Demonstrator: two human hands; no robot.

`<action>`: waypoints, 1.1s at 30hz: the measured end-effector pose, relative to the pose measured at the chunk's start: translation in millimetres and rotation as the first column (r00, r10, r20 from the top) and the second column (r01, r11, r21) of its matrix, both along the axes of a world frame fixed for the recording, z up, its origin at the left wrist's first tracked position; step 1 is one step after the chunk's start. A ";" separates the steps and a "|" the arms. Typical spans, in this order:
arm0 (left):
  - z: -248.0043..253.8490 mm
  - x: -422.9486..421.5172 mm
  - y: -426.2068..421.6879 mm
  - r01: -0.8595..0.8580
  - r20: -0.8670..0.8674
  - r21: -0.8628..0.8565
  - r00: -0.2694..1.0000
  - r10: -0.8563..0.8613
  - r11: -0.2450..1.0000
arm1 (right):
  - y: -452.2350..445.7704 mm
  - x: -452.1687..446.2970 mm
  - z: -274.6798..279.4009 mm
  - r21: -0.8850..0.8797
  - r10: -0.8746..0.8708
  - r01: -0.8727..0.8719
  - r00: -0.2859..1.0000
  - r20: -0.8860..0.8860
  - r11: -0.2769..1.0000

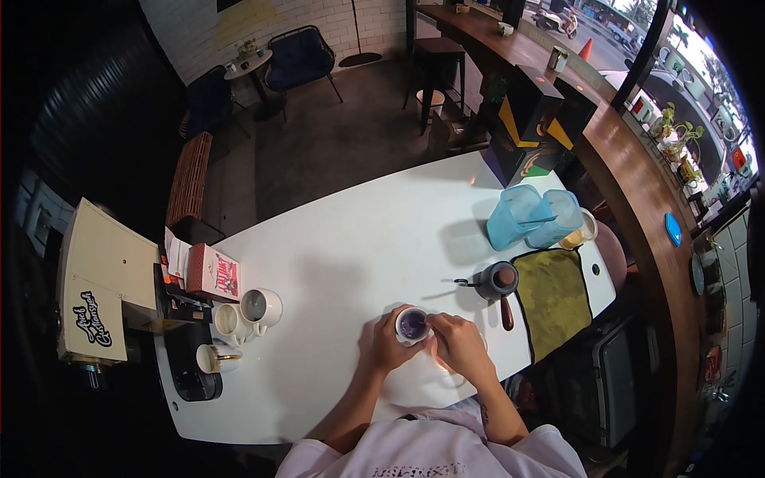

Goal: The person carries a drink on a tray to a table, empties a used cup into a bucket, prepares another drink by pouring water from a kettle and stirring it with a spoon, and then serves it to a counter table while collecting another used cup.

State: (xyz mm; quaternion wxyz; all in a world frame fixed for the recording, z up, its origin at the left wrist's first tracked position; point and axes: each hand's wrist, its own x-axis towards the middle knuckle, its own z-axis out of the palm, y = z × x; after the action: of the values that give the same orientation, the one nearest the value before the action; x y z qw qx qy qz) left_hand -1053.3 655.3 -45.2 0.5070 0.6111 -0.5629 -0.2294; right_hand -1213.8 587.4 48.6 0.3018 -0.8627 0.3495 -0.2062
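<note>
A small white cup (413, 313) with something purple inside is at the near middle of the white table (319, 239). My left hand (388, 342) is closed round the cup's left side. At its right rim is my right hand (460, 342), fingers pinched together; what they hold, if anything, is hidden. A pale orange curved outline (437, 356) shows on the table between my hands, partly covered by the right one. To the right stands a dark gooseneck pot (496, 280) with a brown wooden handle, its spout pointing left.
Pale mugs (263, 307) and a tissue box (213, 272) stand at left beside a cream machine (96, 295). On the right are blue plastic pitchers (514, 219), an olive cloth (554, 299) and black boxes (530, 119). A wooden counter (629, 167) runs along the window.
</note>
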 end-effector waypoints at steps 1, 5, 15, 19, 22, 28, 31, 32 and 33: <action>0.2 0.0 -0.2 -0.003 -0.006 0.003 1.000 0.003 1.000 | -0.3 -1.1 3.0 0.033 0.028 -0.027 0.999 -0.041 0.999; 6.2 -1.0 0.6 -0.002 0.000 0.011 1.000 0.002 1.000 | 2.3 2.2 8.0 0.082 0.076 -0.075 0.997 -0.013 0.994; 11.0 -2.3 0.3 -0.020 0.020 0.027 1.000 0.020 0.999 | 2.0 0.0 5.9 0.058 0.045 -0.043 0.998 -0.040 0.997; 33.1 -4.0 1.5 -0.043 0.088 0.087 0.996 0.036 0.995 | 2.7 4.7 4.9 0.044 0.006 -0.007 1.000 0.030 0.999; 26.0 -3.4 -0.1 -0.028 0.037 0.051 0.999 0.026 0.998 | 0.4 0.9 4.4 -0.007 -0.034 0.034 0.999 -0.010 0.999; 19.5 -3.6 0.9 -0.042 0.040 0.054 0.998 0.040 0.998 | 4.8 2.1 8.3 0.096 0.032 -0.032 0.999 0.004 0.995; 11.3 -3.2 -0.7 -0.028 0.018 -0.002 0.999 0.028 1.000 | 4.4 6.7 8.0 0.054 -0.025 0.022 0.999 0.045 0.998; 9.2 -3.2 -0.6 -0.028 0.019 -0.003 0.999 0.028 1.000 | 3.7 6.2 6.8 0.053 -0.024 0.022 0.999 0.045 0.998; 9.4 -3.5 -0.9 -0.028 0.001 -0.004 1.000 0.028 1.000 | 3.1 4.5 4.6 0.031 -0.038 0.038 0.999 0.022 0.999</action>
State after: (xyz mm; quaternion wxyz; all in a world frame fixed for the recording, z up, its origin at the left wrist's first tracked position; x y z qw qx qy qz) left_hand -1056.8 654.3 -35.8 0.5113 0.6180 -0.5550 -0.2208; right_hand -1209.3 590.5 53.2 0.3146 -0.8489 0.3655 -0.2162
